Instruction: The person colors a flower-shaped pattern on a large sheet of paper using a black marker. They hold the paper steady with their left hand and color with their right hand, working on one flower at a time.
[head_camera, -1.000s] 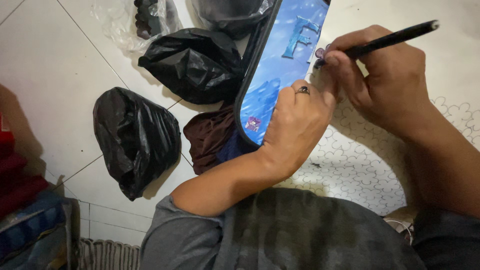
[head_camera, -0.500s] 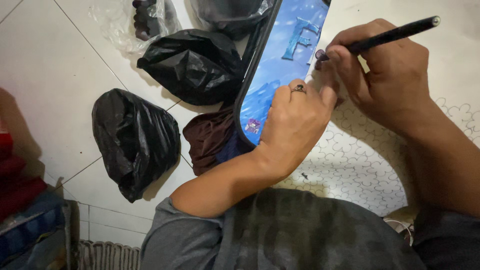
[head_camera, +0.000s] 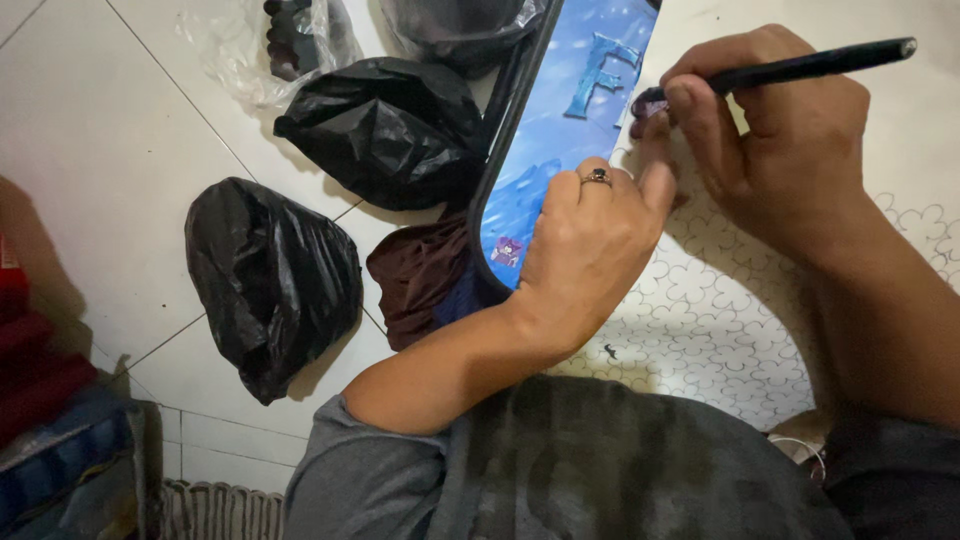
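Black pen (head_camera: 800, 68) pinched in right hand (head_camera: 790, 150) fingers (head_camera: 700, 125).
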